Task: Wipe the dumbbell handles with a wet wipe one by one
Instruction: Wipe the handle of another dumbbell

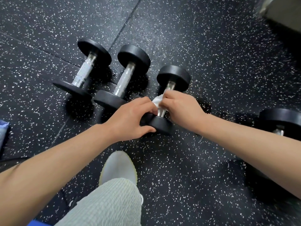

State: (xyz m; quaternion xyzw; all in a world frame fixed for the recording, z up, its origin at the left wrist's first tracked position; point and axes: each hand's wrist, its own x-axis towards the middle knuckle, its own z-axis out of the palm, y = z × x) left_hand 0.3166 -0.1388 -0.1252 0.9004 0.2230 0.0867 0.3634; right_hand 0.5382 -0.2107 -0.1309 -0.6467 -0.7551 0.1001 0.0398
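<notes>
Three black dumbbells with chrome handles lie side by side on the speckled rubber floor: a left one (83, 71), a middle one (124, 78) and a right one (174, 75). My left hand (130, 118) grips the near head (160, 125) of the right dumbbell. My right hand (180, 107) presses a white wet wipe (158, 100) around that dumbbell's handle, hiding most of the handle. A fourth dumbbell (281, 119) lies at the far right edge, partly cut off.
My grey shoe (119, 165) and light ribbed trouser leg (104, 204) are just below the hands. A blue object (3, 131) sits at the left edge. A grey block (283, 13) stands at the top right corner.
</notes>
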